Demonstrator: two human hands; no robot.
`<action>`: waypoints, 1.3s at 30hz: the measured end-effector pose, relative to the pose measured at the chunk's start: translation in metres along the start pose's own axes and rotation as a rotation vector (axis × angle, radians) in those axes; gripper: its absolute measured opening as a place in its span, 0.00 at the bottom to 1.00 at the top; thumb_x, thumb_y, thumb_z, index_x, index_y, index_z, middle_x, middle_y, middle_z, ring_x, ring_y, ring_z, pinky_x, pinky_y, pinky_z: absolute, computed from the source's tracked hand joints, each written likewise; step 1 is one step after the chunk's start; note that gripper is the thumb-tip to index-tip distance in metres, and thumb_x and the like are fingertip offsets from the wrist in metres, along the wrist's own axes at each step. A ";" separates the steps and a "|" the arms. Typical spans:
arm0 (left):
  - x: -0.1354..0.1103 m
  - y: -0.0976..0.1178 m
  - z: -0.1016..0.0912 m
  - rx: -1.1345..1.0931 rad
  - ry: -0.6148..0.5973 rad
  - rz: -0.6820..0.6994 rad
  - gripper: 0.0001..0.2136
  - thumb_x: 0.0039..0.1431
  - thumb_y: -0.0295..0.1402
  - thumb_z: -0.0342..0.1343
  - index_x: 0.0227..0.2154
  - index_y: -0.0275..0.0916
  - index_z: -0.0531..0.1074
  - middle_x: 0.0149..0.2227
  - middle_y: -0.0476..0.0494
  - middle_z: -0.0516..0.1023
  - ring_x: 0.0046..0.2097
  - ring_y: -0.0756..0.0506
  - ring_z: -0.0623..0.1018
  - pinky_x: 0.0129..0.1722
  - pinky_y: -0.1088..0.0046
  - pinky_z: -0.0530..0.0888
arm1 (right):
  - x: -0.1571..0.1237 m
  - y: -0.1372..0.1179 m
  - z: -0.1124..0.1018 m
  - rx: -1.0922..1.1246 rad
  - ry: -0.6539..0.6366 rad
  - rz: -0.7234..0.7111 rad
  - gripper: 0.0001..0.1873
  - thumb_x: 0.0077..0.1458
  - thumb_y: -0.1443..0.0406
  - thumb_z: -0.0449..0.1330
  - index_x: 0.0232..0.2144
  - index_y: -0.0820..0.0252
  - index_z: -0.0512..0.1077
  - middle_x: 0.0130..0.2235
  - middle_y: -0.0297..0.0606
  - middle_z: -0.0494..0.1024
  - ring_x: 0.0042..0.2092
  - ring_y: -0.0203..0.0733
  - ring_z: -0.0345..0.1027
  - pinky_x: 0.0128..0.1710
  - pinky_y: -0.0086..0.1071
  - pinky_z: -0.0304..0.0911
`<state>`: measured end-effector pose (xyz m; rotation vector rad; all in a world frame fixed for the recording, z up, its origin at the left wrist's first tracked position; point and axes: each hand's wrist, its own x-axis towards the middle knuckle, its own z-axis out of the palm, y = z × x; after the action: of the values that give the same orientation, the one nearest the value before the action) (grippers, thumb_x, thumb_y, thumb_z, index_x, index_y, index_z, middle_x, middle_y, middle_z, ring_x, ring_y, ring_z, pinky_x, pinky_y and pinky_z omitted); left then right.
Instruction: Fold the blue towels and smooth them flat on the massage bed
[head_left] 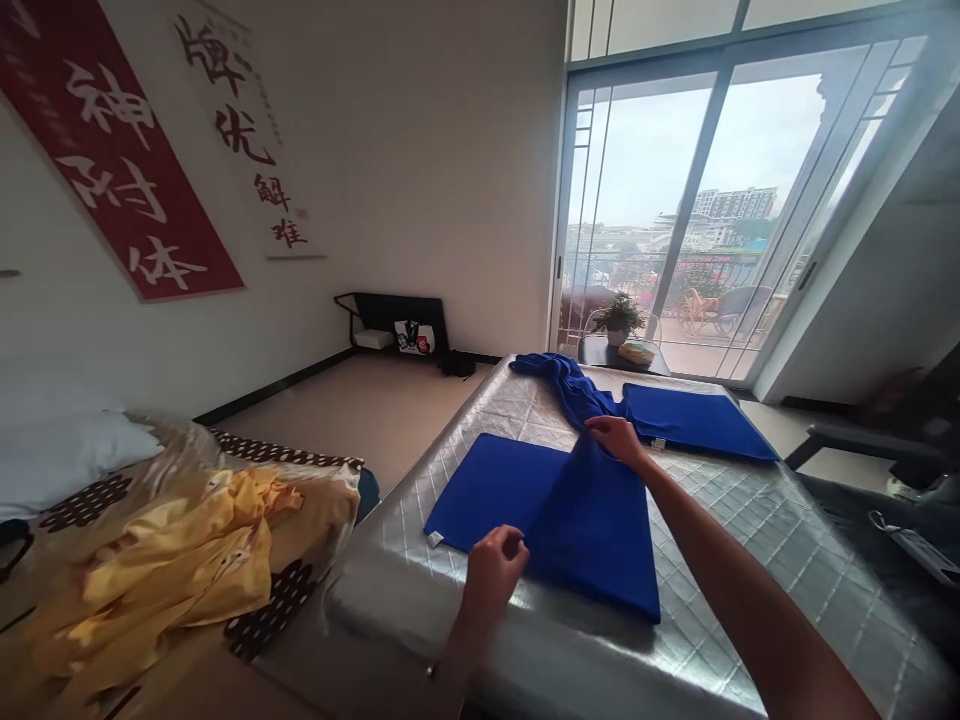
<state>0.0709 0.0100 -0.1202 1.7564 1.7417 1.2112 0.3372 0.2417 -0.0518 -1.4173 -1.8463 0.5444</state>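
Note:
A blue cloth (480, 480) lies spread over a silver quilted mattress (405, 590), a small white tag at its near left corner. My left hand (496, 565) pinches the cloth's near edge. Farther back, my right hand (616, 440) pinches its far edge, and the fabric between the two hands is lifted into a slanting ridge. Behind it to the right, a second blue cloth (697, 420) lies flat and folded, with a white tag. A crumpled blue cloth (566, 385) trails along the mattress's far edge.
On the left, yellow clothing (187, 560) lies heaped on a bed with a white pillow (75, 455). A small table (645, 362) with a potted plant (619, 315) stands by the sliding glass door (675, 200). A dark sofa (870, 530) borders the mattress on the right.

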 end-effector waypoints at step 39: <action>0.030 -0.100 -0.073 0.713 0.270 -0.166 0.13 0.63 0.32 0.51 0.47 0.38 0.77 0.45 0.38 0.80 0.47 0.39 0.77 0.48 0.62 0.71 | 0.046 -0.087 0.230 0.088 -0.057 -0.119 0.17 0.63 0.61 0.49 0.46 0.57 0.76 0.46 0.42 0.80 0.50 0.46 0.72 0.53 0.41 0.65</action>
<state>-0.0519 0.0325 -0.1486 1.7919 2.6604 0.8328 0.1010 0.2825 -0.1243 -1.2372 -1.9139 0.6031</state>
